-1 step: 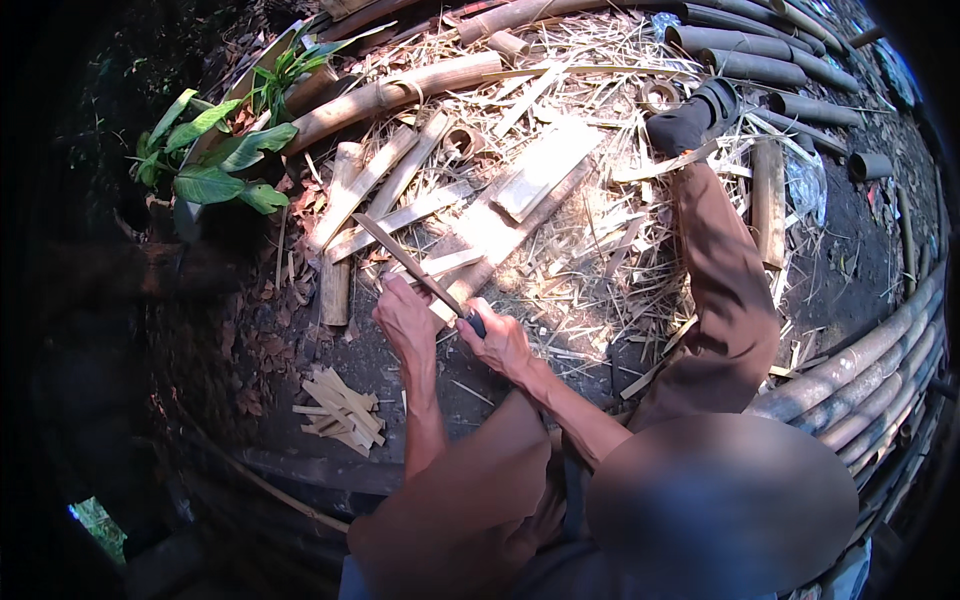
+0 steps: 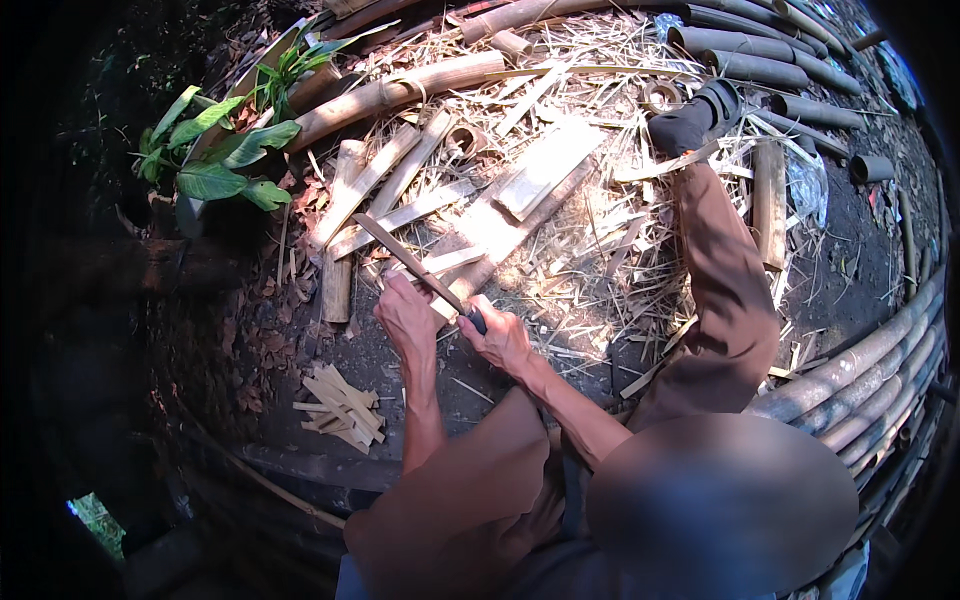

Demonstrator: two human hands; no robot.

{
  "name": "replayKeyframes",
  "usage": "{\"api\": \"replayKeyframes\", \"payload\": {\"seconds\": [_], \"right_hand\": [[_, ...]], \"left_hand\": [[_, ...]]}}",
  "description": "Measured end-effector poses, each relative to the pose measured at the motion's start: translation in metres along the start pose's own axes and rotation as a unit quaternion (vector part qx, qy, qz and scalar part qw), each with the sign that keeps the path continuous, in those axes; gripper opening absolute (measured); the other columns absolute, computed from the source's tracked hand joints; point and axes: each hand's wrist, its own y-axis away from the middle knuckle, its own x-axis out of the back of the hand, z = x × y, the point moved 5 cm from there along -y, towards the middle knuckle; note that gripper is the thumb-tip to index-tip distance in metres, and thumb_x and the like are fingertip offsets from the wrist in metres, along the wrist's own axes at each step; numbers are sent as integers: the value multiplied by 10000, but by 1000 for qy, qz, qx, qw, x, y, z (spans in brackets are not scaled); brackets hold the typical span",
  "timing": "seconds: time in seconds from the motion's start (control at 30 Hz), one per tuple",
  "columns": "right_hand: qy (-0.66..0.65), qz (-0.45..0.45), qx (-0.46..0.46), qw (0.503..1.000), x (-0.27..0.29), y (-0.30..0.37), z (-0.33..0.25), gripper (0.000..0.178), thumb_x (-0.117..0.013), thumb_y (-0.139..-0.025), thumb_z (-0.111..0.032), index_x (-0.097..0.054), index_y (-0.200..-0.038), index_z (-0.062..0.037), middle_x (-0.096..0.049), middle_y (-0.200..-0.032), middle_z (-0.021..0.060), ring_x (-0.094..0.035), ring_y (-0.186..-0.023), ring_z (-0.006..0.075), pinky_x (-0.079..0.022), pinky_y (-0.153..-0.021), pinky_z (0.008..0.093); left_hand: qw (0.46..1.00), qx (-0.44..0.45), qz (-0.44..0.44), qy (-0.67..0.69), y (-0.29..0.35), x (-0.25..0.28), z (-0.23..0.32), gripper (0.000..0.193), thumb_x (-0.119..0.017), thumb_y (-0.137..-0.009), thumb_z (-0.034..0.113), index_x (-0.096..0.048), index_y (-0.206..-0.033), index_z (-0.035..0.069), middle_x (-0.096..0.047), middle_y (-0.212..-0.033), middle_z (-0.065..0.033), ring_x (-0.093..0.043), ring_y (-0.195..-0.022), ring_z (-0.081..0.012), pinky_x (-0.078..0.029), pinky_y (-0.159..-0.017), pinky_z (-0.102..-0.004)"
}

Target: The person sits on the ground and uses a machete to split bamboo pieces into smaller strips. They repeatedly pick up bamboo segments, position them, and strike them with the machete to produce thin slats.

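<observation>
My right hand (image 2: 503, 338) is closed around the dark handle of a long knife (image 2: 408, 258). Its blade slants up and to the left, passing just beyond my left fingers. My left hand (image 2: 405, 318) is closed, pinching the near end of a pale split bamboo strip (image 2: 455, 259). The blade crosses over this strip close to my fingertips; whether it cuts into it I cannot tell. Beneath the strip lies a bamboo piece (image 2: 480, 277) that slants up to the right. My left fingertips are partly hidden behind the hand.
Cut bamboo slips (image 2: 342, 408) lie piled left of my left forearm. Split bamboo lengths (image 2: 365, 185) and a pale flat board (image 2: 548, 172) lie ahead among shavings (image 2: 560, 290). My outstretched leg (image 2: 725, 260) is at right, beside stacked bamboo poles (image 2: 850, 365). A leafy plant (image 2: 210, 180) stands far left.
</observation>
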Motion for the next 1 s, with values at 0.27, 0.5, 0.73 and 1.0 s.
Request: {"api": "replayKeyframes", "payload": {"seconds": [0.27,0.5,0.73,1.0], "right_hand": [[11,15,-121,993,7,11,65,372,-516,-952,-443,-519,-1056,-86,-641,-778,268,-628,-745,485,-495,-620,538],[-1,7,-178,984,26,23,76,424,-478,-968,-467,-555,-951,-51,-628,-738,242,-628,-740,456,-480,-659,497],[-125,-25,-132,983,28,15,29,426,-484,-975,-435,-590,-1010,-23,-547,-670,158,-545,-637,283,-438,-618,415],[-77,-20,-69,994,28,-11,-21,353,-548,-937,-419,-559,-992,-70,-636,-735,243,-630,-733,460,-497,-642,494]], "left_hand": [[989,-134,12,-64,-12,-20,5,618,-260,-1038,305,-593,-827,-172,-673,-757,-273,-697,-667,-320,-560,-594,-401],[990,-125,11,-68,-13,-25,10,621,-262,-1036,313,-615,-805,-143,-669,-696,-241,-691,-635,-324,-556,-592,-400],[991,-131,-32,23,-27,-9,3,587,-269,-1044,350,-547,-940,-156,-612,-798,-241,-662,-667,-282,-582,-605,-315],[989,-139,-3,-40,-19,-19,-5,571,-296,-1045,332,-578,-889,-140,-634,-705,-219,-671,-648,-286,-536,-574,-368]]}}
